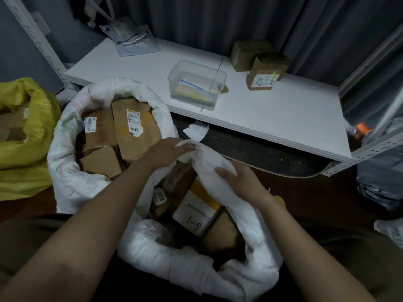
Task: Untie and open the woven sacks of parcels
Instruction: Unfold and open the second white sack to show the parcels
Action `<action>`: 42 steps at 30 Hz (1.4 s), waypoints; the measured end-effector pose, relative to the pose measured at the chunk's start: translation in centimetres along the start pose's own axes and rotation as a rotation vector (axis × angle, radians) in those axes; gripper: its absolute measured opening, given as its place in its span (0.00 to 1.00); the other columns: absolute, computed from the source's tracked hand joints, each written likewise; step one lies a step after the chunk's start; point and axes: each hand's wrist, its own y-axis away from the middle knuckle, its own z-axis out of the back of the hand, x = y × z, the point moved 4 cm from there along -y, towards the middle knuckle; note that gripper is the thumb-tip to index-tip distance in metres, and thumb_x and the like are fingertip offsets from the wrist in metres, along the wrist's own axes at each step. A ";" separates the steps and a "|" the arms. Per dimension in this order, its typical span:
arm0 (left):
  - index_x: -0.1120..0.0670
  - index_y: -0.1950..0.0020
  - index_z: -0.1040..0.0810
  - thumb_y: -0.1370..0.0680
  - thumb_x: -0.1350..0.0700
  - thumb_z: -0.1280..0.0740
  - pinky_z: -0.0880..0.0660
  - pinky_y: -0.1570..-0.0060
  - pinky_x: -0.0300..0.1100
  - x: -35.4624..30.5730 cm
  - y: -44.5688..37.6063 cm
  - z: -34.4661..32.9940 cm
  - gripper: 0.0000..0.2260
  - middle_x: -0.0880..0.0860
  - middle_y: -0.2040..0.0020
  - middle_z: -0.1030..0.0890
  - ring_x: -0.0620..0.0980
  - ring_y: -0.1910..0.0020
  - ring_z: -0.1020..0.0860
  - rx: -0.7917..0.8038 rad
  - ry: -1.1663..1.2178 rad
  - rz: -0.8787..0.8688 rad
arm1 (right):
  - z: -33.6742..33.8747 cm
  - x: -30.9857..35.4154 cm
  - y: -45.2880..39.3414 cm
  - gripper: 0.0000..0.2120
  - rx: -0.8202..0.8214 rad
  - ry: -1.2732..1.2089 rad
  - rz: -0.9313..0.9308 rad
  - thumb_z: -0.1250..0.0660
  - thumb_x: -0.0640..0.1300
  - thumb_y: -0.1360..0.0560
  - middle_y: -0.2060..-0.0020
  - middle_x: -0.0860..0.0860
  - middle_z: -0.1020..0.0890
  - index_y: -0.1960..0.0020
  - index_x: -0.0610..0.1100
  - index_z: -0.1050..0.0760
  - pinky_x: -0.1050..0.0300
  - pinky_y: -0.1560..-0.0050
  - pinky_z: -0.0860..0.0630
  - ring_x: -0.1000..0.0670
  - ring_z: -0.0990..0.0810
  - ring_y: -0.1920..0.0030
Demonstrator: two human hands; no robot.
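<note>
A white woven sack (192, 264) stands open right below me, its rim rolled down, with cardboard parcels (196, 211) inside. My left hand (165, 152) grips the far edge of its rim. My right hand (242, 182) holds the rolled rim on the right side, fingers curled over the fabric. A second white sack (65, 171) sits open to the left, full of brown boxes (130, 127). A yellow sack (28, 131) lies open at the far left.
A white shelf board (272, 114) runs across the back with a clear plastic tub (196, 83), two small cartons (266, 70) and grey mailers (135, 40). Dark curtains hang behind. A grey bag (381, 184) sits at the right by a metal rack leg.
</note>
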 end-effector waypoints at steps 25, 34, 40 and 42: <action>0.51 0.23 0.52 0.23 0.42 0.37 0.33 0.38 0.45 -9.7 5.9 -11.7 0.35 0.55 0.26 0.40 0.54 0.29 0.37 -0.161 0.284 0.197 | 3.2 -2.8 -1.4 0.10 -0.059 -0.755 -0.312 0.38 0.45 0.20 0.46 0.44 0.19 0.42 0.44 0.23 0.54 0.48 0.21 0.47 0.20 0.47; 0.53 0.22 0.58 0.21 0.54 0.35 0.36 0.36 0.43 -11.1 2.6 -13.0 0.37 0.55 0.23 0.44 0.55 0.28 0.38 -0.197 0.349 0.284 | 4.6 -4.7 4.0 0.21 -0.288 -0.220 -0.129 0.41 0.53 0.20 0.37 0.51 0.28 0.30 0.44 0.33 0.51 0.36 0.32 0.50 0.29 0.36; 0.46 0.23 0.58 0.24 0.45 0.34 0.27 0.38 0.56 -11.0 2.2 -12.8 0.39 0.57 0.27 0.36 0.59 0.35 0.29 -0.143 0.607 0.358 | 4.6 -5.0 4.7 0.12 -0.479 -0.368 -0.169 0.40 0.43 0.20 0.47 0.44 0.19 0.40 0.40 0.24 0.53 0.44 0.26 0.45 0.22 0.45; 0.39 0.25 0.59 0.27 0.41 0.33 0.23 0.44 0.55 -10.8 2.7 -13.2 0.41 0.55 0.32 0.31 0.59 0.39 0.25 -0.088 0.742 0.392 | 4.6 -5.2 3.4 0.14 -0.363 -0.702 -0.261 0.41 0.45 0.19 0.45 0.43 0.19 0.39 0.40 0.24 0.46 0.38 0.26 0.44 0.21 0.43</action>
